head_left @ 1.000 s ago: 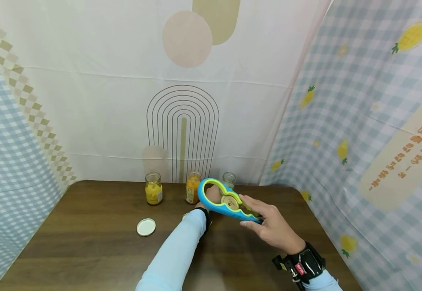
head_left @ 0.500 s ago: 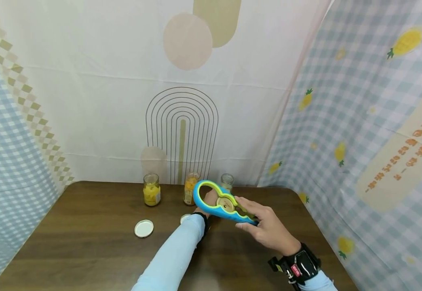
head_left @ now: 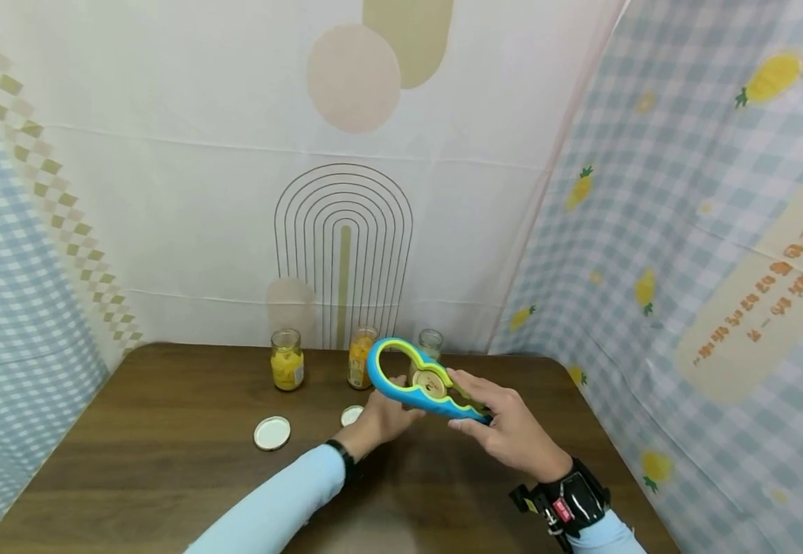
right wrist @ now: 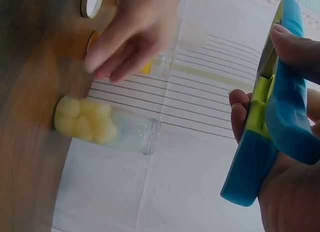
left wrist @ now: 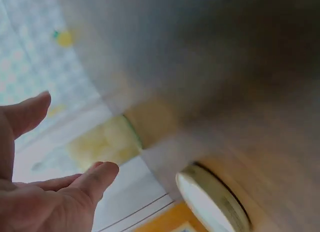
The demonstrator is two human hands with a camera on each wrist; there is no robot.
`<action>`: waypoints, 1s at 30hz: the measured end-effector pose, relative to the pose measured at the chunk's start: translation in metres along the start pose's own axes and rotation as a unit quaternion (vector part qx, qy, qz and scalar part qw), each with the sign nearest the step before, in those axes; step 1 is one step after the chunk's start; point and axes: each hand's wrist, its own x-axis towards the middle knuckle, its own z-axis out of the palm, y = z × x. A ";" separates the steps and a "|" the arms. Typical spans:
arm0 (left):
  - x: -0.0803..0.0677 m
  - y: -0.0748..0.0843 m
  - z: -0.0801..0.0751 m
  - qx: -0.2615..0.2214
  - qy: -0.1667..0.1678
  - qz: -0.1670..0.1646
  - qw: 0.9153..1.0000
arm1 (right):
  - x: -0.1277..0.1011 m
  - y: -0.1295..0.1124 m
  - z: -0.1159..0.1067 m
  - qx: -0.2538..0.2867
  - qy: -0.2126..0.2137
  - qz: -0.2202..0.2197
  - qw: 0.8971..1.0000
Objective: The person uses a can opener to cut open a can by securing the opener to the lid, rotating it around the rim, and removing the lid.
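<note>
While the right hand (head_left: pixel 512 431) grips the blue-and-green jar opener (head_left: pixel 418 381) by its narrow handle end, the tool's long axis runs up and to the left across the head view, its big ring leading toward the back of the wooden table (head_left: pixel 166 462). A gold lid (head_left: pixel 432 384) appears to sit caught in the middle ring, though its exact seating is hard to tell. The left hand (head_left: pixel 384 415) hovers just below and to the left of the opener's ring end, fingers loosely extended and holding nothing; it is the hand nearer the lid. Behind the opener stand three lidless glass jars: one with yellow fruit (head_left: pixel 287 360), one with orange fruit (head_left: pixel 361 358), and a paler jar (head_left: pixel 431 343) directly past the ring. Two loose lids lie on the table to the left, a white lid (head_left: pixel 271 432) and a smaller lid (head_left: pixel 351 415) just beside the left hand.
</note>
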 end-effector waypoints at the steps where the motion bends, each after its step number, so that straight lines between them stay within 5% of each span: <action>1: -0.010 0.005 -0.006 -0.023 0.006 -0.009 1.000 | 0.000 0.000 -0.001 0.000 -0.001 0.001 1.000; 5: -0.049 0.009 -0.027 -0.040 0.027 -0.015 0.999 | -0.002 0.002 -0.004 -0.002 -0.004 0.002 1.000; 12: -0.105 -0.001 -0.052 -0.104 -0.007 -0.076 0.992 | -0.007 0.003 -0.003 -0.005 -0.009 -0.003 1.000; 30: -0.125 -0.008 -0.047 -0.179 -0.008 -0.091 0.980 | -0.010 0.003 -0.005 -0.015 0.002 -0.004 1.000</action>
